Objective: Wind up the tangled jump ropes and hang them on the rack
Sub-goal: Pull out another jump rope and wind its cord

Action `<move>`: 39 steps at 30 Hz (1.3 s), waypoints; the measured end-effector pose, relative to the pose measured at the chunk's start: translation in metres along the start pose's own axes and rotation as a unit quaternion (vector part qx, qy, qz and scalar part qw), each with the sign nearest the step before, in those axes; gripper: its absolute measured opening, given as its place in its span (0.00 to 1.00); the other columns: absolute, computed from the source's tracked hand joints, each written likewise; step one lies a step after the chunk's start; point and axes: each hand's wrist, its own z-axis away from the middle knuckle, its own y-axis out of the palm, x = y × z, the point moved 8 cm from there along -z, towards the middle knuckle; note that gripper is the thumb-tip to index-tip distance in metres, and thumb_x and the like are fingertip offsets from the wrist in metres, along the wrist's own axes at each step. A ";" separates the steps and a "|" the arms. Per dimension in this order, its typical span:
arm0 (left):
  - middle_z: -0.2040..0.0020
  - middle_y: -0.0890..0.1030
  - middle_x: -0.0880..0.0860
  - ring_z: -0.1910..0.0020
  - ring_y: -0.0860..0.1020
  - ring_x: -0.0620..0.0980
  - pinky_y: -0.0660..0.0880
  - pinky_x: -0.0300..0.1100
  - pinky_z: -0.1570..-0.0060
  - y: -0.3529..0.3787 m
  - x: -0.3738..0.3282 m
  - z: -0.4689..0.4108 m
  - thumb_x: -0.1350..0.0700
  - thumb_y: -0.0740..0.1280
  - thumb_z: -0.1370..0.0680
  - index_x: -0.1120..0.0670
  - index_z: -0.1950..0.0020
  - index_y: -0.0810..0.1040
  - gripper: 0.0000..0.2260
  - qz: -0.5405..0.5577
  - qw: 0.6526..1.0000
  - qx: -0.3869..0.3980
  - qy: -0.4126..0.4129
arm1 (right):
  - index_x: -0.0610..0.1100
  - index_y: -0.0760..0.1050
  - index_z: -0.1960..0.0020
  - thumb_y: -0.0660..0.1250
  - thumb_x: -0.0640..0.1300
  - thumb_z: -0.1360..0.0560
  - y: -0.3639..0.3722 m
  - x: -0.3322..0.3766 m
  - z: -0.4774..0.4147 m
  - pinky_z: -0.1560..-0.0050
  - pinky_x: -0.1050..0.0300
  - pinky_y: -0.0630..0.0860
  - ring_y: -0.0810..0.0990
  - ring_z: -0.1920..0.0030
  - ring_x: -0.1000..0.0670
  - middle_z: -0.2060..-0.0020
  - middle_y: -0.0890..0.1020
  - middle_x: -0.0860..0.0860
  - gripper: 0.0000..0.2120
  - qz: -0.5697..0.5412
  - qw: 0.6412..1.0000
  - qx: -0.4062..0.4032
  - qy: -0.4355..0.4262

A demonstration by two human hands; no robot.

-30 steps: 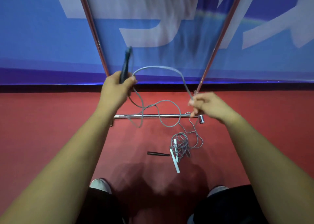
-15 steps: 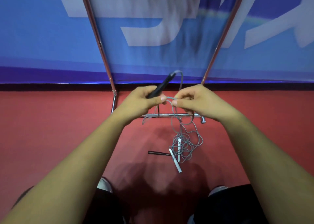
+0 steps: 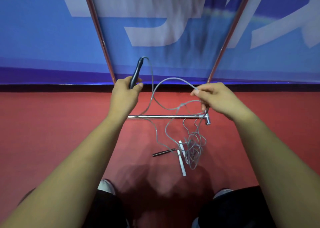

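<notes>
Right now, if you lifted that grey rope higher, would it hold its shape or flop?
Probably floppy: the rope sags in loose curves between the black handle in the left hand and the pinching right hand. Likely light, since fingertips alone hold it up. It may snag, as the tangle on the floor crosses the white handles.

- A blue banner (image 3: 43,37) with large pale lettering fills the upper half of the frame.
- A dark strip (image 3: 52,87) runs along its foot, across the middle.
- The red floor (image 3: 43,132) covers the lower half, with a soft shadow (image 3: 155,184) at bottom centre.
</notes>
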 end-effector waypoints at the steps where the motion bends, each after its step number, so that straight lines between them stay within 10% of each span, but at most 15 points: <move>1: 0.64 0.77 0.53 0.71 0.75 0.48 0.73 0.39 0.68 0.004 -0.007 0.003 0.57 0.69 0.21 0.51 0.51 0.80 0.01 0.020 1.000 0.015 0.017 | 0.41 0.83 0.52 0.66 0.41 0.20 0.004 0.017 0.005 0.68 0.61 0.70 0.71 0.75 0.55 0.77 0.73 0.54 0.08 0.007 1.000 0.019 -0.023; 8: 0.60 0.80 0.55 0.71 0.75 0.52 0.62 0.38 0.76 0.061 -0.049 0.053 0.59 0.65 0.18 0.57 0.47 0.79 0.04 0.137 0.938 0.312 0.064 | 0.44 0.84 0.56 0.68 0.44 0.21 0.038 0.071 0.022 0.68 0.55 0.61 0.65 0.71 0.52 0.73 0.72 0.42 0.08 0.017 0.990 0.098 -0.100; 17: 0.70 0.65 0.48 0.74 0.61 0.43 0.55 0.33 0.79 0.030 -0.029 0.021 0.61 0.63 0.18 0.53 0.60 0.69 0.11 0.417 0.891 0.161 -0.075 | 0.43 0.80 0.58 0.67 0.42 0.20 0.055 -0.073 0.016 0.56 0.62 0.72 0.76 0.62 0.58 0.61 0.83 0.49 0.08 0.137 0.954 0.248 0.099; 22: 0.65 0.77 0.56 0.77 0.73 0.44 0.64 0.35 0.75 -0.007 -0.011 0.006 0.60 0.67 0.20 0.53 0.48 0.78 0.03 0.119 0.992 0.006 -0.027 | 0.40 0.80 0.52 0.62 0.38 0.18 0.024 -0.044 0.002 0.65 0.59 0.74 0.76 0.72 0.50 0.74 0.74 0.48 0.09 -0.103 0.990 0.072 0.063; 26: 0.60 0.77 0.66 0.74 0.73 0.50 0.60 0.37 0.76 0.010 -0.039 0.022 0.60 0.66 0.19 0.53 0.45 0.80 0.06 0.197 0.973 0.117 0.041 | 0.40 0.83 0.49 0.65 0.41 0.19 0.011 0.044 0.010 0.72 0.60 0.60 0.61 0.73 0.52 0.76 0.65 0.52 0.09 -0.108 0.991 0.066 -0.035; 31: 0.69 0.76 0.52 0.74 0.71 0.47 0.62 0.37 0.73 0.048 -0.053 0.052 0.58 0.67 0.19 0.57 0.42 0.81 0.07 0.092 0.945 0.295 0.108 | 0.40 0.84 0.55 0.68 0.41 0.21 0.024 0.078 0.022 0.71 0.58 0.61 0.64 0.74 0.53 0.77 0.69 0.52 0.08 -0.062 0.991 0.090 -0.083; 36: 0.72 0.65 0.51 0.77 0.60 0.45 0.55 0.33 0.76 0.034 -0.043 0.036 0.60 0.67 0.24 0.55 0.60 0.73 0.06 0.309 0.925 0.220 0.007 | 0.41 0.79 0.61 0.69 0.38 0.22 0.055 -0.010 0.021 0.64 0.68 0.69 0.74 0.70 0.62 0.70 0.80 0.53 0.08 0.056 0.969 0.239 0.014; 39: 0.68 0.70 0.52 0.76 0.63 0.45 0.56 0.33 0.76 0.018 -0.029 0.022 0.63 0.65 0.21 0.55 0.58 0.74 0.07 0.331 0.932 0.143 -0.031 | 0.45 0.79 0.63 0.68 0.37 0.21 0.062 -0.077 0.024 0.52 0.57 0.72 0.77 0.62 0.55 0.61 0.84 0.40 0.12 0.127 0.956 0.247 0.099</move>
